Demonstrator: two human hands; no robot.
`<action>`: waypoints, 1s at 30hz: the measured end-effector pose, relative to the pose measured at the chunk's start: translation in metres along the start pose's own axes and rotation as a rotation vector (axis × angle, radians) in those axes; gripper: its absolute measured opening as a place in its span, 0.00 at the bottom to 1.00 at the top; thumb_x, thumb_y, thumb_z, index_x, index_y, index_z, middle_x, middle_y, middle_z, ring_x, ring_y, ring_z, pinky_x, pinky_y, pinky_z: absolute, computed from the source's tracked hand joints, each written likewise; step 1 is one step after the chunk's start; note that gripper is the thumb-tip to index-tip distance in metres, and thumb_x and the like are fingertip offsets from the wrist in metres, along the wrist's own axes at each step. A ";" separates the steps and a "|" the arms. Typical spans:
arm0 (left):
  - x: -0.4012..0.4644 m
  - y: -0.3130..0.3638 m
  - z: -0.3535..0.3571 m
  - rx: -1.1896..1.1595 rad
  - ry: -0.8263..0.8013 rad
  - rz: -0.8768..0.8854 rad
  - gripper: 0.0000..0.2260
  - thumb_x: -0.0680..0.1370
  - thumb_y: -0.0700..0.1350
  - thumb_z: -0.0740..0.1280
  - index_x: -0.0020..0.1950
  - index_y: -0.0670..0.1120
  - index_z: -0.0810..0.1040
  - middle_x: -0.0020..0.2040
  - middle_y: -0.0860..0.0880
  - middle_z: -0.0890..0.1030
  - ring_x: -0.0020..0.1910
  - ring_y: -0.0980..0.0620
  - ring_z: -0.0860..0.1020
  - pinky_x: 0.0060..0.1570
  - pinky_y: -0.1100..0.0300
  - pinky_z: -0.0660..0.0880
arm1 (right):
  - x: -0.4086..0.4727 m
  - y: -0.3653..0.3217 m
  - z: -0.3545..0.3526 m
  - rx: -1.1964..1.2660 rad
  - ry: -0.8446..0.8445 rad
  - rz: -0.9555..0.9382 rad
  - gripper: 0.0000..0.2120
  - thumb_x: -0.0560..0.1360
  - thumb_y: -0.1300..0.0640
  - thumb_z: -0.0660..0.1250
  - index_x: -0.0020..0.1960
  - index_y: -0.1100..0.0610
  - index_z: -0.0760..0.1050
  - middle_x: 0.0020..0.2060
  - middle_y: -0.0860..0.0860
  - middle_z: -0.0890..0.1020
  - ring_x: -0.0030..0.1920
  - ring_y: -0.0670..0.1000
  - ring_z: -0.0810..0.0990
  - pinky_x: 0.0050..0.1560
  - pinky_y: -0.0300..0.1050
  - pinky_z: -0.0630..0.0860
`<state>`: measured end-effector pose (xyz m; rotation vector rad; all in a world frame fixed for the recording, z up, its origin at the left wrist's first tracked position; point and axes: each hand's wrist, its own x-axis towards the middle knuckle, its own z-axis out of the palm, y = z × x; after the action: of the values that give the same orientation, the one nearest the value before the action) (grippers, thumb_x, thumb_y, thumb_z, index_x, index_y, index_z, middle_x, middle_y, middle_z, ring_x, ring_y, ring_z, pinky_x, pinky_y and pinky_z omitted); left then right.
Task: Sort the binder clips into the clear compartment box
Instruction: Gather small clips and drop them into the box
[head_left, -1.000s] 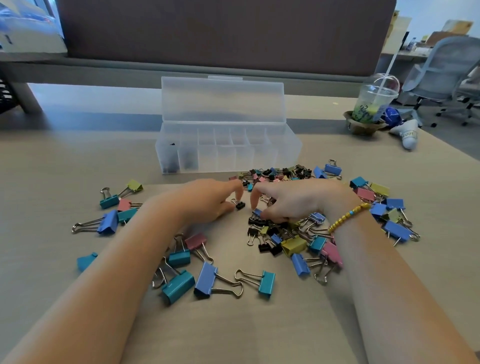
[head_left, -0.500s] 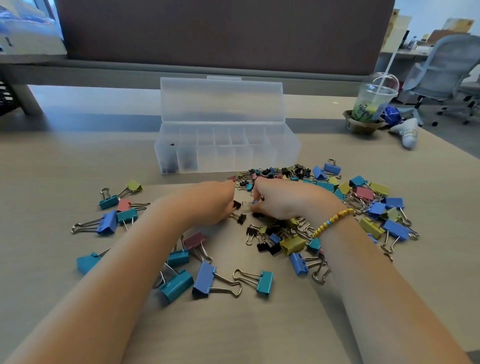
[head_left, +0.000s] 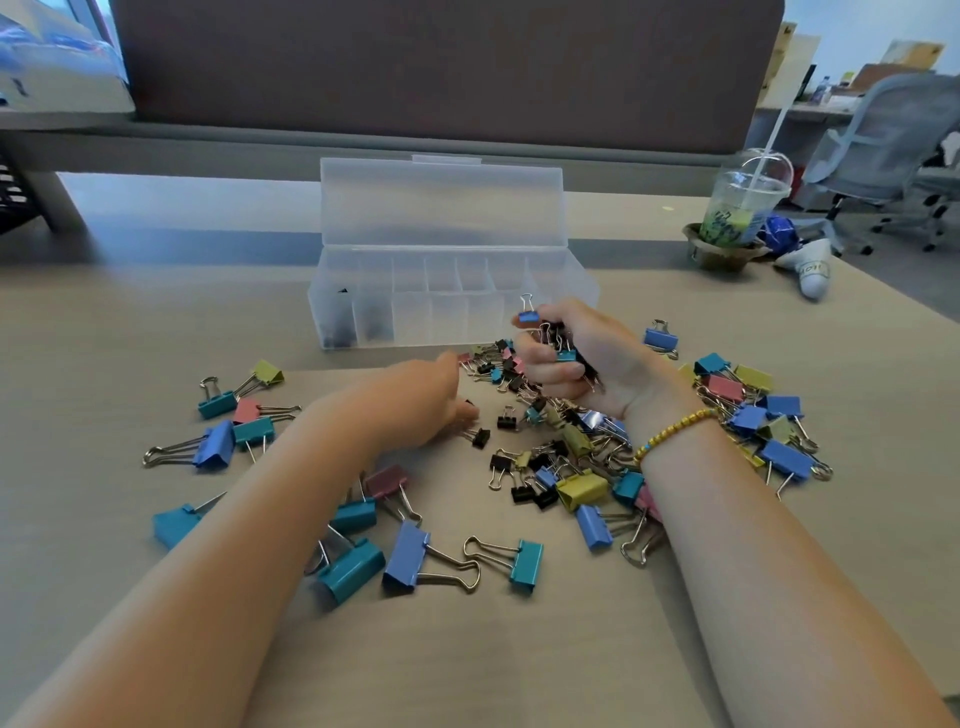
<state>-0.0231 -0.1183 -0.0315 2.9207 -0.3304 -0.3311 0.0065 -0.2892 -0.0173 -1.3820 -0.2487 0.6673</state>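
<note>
Right hand (head_left: 582, 358) is raised just off the worktop (head_left: 130, 322) at centre frame, fingers curled round a fistful of small clips — mostly black, it seems — with a tiny blue clip (head_left: 528, 316) pinched at the fingertips and poking up in front of the clear compartment box (head_left: 452, 291). Left hand (head_left: 421, 405) rests low, left of centre, fingers curled down onto the worktop beside a small black clip (head_left: 480, 437); whether it actually holds anything I cannot tell.

The box sits open in the upper middle of the frame, lid upright, and only its two leftmost compartments show dark clips inside. The rest look unfilled. Loose binder clips (head_left: 571, 457) lie spread across the middle and right of the frame, with bigger teal and blue ones (head_left: 410, 558) towards the lower left.

So the step in hand looks like gathering the small ones by kind. Next, I'd judge, the fistful has to travel up to the box and be dropped into the matching left-hand compartments — with the blue one kept apart for a compartment of its own.
</note>
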 end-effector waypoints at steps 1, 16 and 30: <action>0.001 0.002 0.001 0.036 0.003 -0.004 0.18 0.80 0.52 0.59 0.62 0.40 0.65 0.54 0.41 0.78 0.45 0.48 0.72 0.44 0.60 0.66 | 0.001 0.001 -0.001 0.049 0.010 -0.019 0.18 0.81 0.55 0.44 0.33 0.56 0.60 0.20 0.46 0.64 0.18 0.41 0.58 0.15 0.31 0.53; 0.008 0.005 -0.003 -1.198 -0.011 0.012 0.08 0.79 0.40 0.49 0.42 0.46 0.65 0.25 0.51 0.69 0.19 0.57 0.62 0.18 0.69 0.56 | 0.009 0.005 0.012 0.410 -0.023 -0.195 0.17 0.81 0.48 0.50 0.40 0.56 0.68 0.26 0.48 0.66 0.18 0.41 0.60 0.15 0.31 0.52; 0.024 -0.022 -0.036 -2.029 0.370 -0.166 0.14 0.78 0.42 0.52 0.32 0.48 0.62 0.19 0.54 0.65 0.15 0.60 0.59 0.14 0.71 0.50 | 0.045 -0.012 0.044 0.543 0.404 -0.120 0.14 0.77 0.63 0.49 0.33 0.55 0.60 0.19 0.48 0.65 0.15 0.43 0.58 0.14 0.32 0.52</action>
<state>0.0126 -0.0970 -0.0066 0.9361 0.2475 -0.0124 0.0224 -0.2279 -0.0066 -0.9397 0.1647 0.3085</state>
